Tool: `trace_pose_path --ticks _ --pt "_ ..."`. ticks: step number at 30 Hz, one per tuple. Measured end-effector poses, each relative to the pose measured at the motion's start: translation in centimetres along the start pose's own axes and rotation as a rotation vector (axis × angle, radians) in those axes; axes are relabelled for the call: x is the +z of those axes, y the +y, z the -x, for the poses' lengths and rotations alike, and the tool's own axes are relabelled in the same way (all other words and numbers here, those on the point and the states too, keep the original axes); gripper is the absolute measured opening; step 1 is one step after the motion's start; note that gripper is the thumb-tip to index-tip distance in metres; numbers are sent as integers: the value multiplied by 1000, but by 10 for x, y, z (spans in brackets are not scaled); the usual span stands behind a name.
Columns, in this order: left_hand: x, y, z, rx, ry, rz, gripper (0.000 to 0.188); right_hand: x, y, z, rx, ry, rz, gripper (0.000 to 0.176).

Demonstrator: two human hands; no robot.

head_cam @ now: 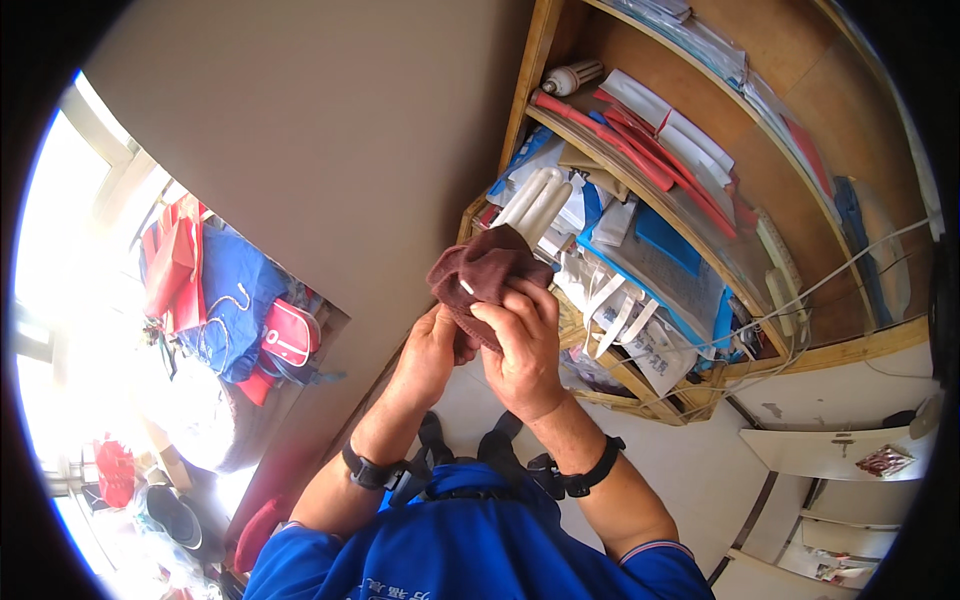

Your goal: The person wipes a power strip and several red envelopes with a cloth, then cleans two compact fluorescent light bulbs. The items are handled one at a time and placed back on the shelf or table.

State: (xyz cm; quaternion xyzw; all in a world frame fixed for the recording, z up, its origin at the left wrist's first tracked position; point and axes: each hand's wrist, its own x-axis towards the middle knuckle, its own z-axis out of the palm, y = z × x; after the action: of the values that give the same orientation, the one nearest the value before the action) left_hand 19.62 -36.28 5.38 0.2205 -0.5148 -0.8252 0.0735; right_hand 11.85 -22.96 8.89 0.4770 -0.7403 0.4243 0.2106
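A dark maroon cloth (487, 262) is bunched up between both hands in front of me. My left hand (431, 352) grips its lower left edge, and some of its fingers are hidden behind the cloth. My right hand (521, 341) pinches the cloth from the right, with bent fingers pressed into its folds. Just beyond the cloth the white tubes of a large fluorescent bulb (536, 202) stick out at a slant. The cloth hides the bulb's lower end, so I cannot tell whether a hand holds it.
At the right, a wooden shelf unit (645, 184) holds papers, red folders, bags and a smaller spiral bulb (571, 77). A white cable (847, 266) crosses its front. On the left, a blue cloth bag (236, 292) and a red pouch (291, 332) lie by a bright window.
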Motion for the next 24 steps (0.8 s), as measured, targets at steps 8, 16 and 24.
trace_pose_path --ticks 8,16,24 --pt "10 11 -2 -16 -38 33 53 3 7 25 380 168 -171 34" --pt "36 10 -7 24 -76 -93 59 -35 43 18 1066 393 -1091 36" --pt "74 -11 -16 243 4 -419 53 -62 37 4 856 316 -1170 50"
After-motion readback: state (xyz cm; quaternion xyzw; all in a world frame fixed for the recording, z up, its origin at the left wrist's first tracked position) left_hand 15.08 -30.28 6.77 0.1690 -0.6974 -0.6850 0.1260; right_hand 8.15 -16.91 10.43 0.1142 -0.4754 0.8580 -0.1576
